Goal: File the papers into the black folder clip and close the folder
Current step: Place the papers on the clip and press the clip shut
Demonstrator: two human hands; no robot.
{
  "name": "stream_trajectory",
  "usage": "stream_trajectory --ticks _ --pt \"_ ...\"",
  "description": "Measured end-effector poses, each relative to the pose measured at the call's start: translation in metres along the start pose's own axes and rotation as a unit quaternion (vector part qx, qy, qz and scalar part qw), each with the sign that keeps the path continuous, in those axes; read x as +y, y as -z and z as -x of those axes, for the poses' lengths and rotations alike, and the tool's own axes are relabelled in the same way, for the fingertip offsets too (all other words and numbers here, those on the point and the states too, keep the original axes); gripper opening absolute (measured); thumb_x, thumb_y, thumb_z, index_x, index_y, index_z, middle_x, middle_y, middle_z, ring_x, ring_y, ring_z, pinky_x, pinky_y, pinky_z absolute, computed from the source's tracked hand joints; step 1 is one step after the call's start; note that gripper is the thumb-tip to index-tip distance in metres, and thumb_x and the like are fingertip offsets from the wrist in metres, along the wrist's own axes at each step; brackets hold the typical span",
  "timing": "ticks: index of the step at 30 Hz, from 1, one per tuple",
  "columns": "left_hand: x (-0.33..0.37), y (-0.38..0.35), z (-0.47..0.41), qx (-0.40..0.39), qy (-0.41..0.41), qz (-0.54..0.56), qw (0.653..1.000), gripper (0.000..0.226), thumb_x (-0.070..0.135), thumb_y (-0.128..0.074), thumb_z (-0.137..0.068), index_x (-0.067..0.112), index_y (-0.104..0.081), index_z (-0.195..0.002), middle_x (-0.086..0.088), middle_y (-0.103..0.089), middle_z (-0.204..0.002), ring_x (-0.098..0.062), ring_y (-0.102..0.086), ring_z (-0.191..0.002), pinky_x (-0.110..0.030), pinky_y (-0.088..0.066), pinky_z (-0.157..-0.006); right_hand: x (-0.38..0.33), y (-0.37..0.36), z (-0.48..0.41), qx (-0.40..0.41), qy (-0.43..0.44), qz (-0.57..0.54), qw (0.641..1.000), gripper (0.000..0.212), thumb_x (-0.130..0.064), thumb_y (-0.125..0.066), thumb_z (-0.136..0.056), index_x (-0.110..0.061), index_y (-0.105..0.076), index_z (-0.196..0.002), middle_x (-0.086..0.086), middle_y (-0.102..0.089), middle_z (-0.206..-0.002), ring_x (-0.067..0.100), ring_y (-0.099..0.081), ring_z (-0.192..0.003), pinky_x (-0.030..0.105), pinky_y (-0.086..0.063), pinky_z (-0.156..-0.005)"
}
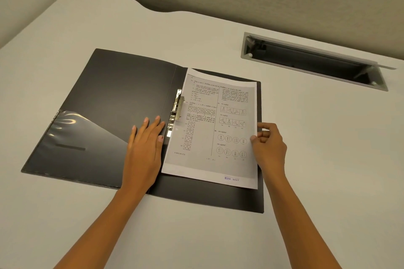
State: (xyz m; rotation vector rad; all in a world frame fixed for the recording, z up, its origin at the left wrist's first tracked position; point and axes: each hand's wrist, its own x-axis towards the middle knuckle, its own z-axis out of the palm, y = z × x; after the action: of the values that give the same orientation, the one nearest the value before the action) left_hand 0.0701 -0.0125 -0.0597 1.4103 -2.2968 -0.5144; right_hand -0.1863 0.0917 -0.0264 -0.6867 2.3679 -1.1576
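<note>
Open black plastic folder [122, 85] on pale counter [306, 159], left hand [145, 144] flat, grip wide, right hand [267, 146] grip pinching printed white paper sheet [216, 129] by silver metal clip [178, 107]

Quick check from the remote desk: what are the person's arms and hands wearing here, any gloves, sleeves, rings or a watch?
Nothing that shows. The left hand and right hand are bare, with no gloves, and no rings or watch can be seen. Both forearms are uncovered down to the bottom edge of the head view, so no sleeve appears. The left hand's nails look pale; whether they are polished is unclear.

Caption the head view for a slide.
Left hand flat on open black folder; right hand pinches paper's edge beside metal clip.
</note>
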Motion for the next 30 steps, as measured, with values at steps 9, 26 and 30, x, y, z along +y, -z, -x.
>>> stream_trajectory --ticks 9,26,30 --pt "0.008 0.015 0.005 -0.007 0.008 0.06 0.998 0.053 0.04 -0.022 -0.095 0.016 -0.046 -0.136 -0.004 -0.044 -0.144 -0.02 -0.028 -0.139 -0.039 -0.004 -0.118 0.001 0.009 0.006 -0.012 0.004 0.028 1.0 0.04 -0.02 -0.058 -0.092 -0.019 -0.049 -0.131 0.0 -0.054 -0.116 0.012 -0.053 -0.093 0.021 -0.041 -0.08" --pt "0.009 0.024 0.054 -0.063 0.017 0.069 0.995 0.081 0.06 -0.059 -0.07 0.03 -0.033 -0.14 -0.004 -0.035 -0.149 -0.02 -0.018 -0.141 -0.045 -0.007 -0.114 0.037 0.032 0.1 -0.046 0.029 -0.014 0.998 0.042 -0.032 -0.051 -0.093 -0.039 -0.038 -0.133 -0.007 -0.051 -0.133 0.013 -0.049 -0.12 0.025 -0.038 -0.096" --pt "0.008 0.024 0.054 -0.068 0.018 0.064 0.996 0.081 0.06 -0.059 -0.07 0.03 -0.032 -0.14 -0.003 -0.035 -0.15 -0.027 -0.021 -0.141 -0.045 -0.006 -0.115 0.037 0.029 0.103 -0.046 0.041 -0.017 0.998 0.041 -0.031 -0.047 -0.096 -0.046 -0.034 -0.131 -0.009 -0.049 -0.131 0.01 -0.044 -0.122 0.028 -0.038 -0.101"
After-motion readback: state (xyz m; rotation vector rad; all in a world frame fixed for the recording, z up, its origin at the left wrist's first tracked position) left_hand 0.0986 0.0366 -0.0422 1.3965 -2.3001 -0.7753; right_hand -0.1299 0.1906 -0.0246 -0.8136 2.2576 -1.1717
